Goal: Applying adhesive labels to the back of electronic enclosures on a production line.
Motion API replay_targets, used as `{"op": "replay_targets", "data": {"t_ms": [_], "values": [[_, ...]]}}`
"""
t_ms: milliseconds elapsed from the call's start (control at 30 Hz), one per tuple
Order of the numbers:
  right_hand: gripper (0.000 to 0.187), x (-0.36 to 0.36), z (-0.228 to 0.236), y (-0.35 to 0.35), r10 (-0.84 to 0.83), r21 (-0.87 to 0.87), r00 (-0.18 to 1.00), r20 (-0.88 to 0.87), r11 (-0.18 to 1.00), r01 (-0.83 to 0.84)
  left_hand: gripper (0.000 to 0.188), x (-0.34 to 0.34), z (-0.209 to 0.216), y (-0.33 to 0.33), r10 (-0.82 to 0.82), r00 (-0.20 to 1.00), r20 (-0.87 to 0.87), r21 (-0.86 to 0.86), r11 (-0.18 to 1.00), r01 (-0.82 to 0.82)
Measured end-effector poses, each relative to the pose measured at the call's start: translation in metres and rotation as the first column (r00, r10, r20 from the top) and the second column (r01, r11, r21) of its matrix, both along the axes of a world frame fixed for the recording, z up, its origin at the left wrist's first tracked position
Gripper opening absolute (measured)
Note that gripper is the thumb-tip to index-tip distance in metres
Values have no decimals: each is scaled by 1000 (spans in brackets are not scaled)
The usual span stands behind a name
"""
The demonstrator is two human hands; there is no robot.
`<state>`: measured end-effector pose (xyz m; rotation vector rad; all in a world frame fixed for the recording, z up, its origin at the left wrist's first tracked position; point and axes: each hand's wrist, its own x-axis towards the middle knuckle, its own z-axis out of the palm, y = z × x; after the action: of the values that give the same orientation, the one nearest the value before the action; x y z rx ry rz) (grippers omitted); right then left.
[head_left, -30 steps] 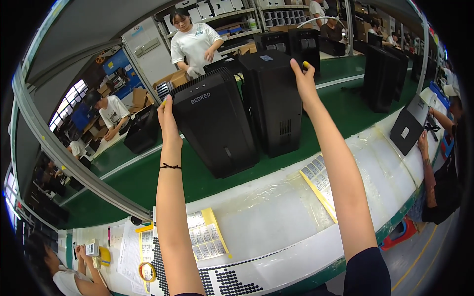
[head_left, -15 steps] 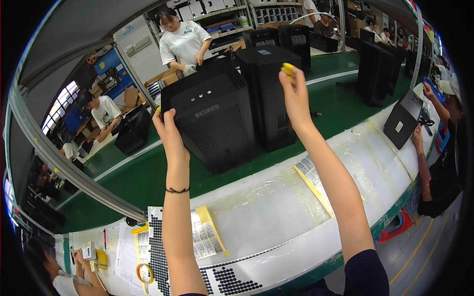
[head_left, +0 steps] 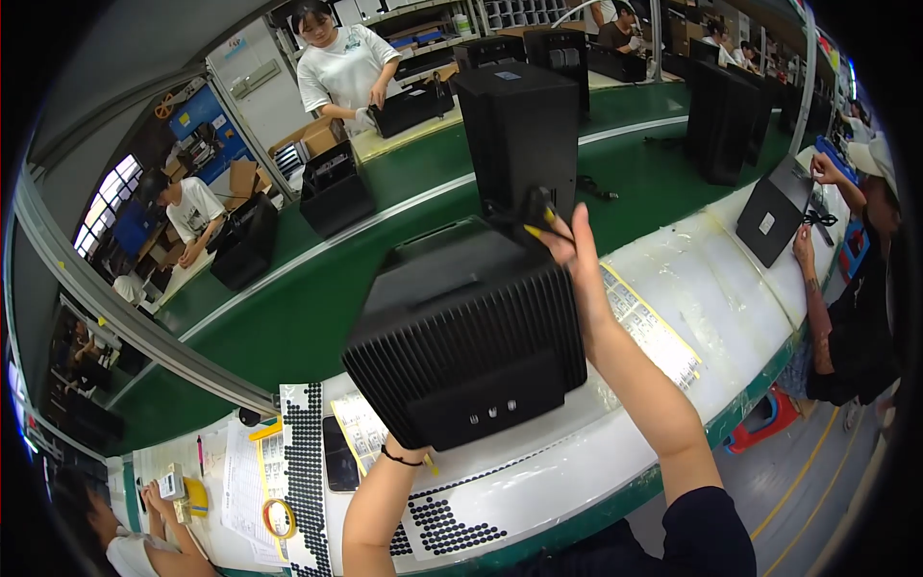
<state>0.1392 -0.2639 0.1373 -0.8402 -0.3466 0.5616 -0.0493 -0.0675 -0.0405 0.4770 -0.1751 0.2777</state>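
A black tower case is tipped toward me above the white worktop, its ribbed top with small icons low and near. My left hand is under its near left part; the wrist with a dark bracelet shows, and the case hides the fingers. At the case's far right corner is my right hand, with yellow covers on two fingertips. Those fingers close around a black cable that loops over the back edge; the thumb's grip is partly hidden. Another black tower stands upright just beyond, on the green belt.
Black dot-pad sheets, a dark phone, a yellow tape roll and label sheets lie on the worktop. A co-worker at right handles a black panel. Across the green belt, others work on black cases.
The case has come off the belt toward me and tipped, its top now facing near and low. My left hand went beneath it; my right hand came down to its far right corner.
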Motion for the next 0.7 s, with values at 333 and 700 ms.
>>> {"op": "replay_targets", "data": {"t_ms": [333, 700], "values": [[70, -21, -23, -53, 180, -321, 929, 322, 944, -72, 44, -27, 88, -7, 280, 933, -227, 60, 960, -273], [60, -33, -64, -5, -261, -176, 850, 458, 911, 374, 107, -47, 87, -106, 644, 578, 501, 769, -24, -639]]}}
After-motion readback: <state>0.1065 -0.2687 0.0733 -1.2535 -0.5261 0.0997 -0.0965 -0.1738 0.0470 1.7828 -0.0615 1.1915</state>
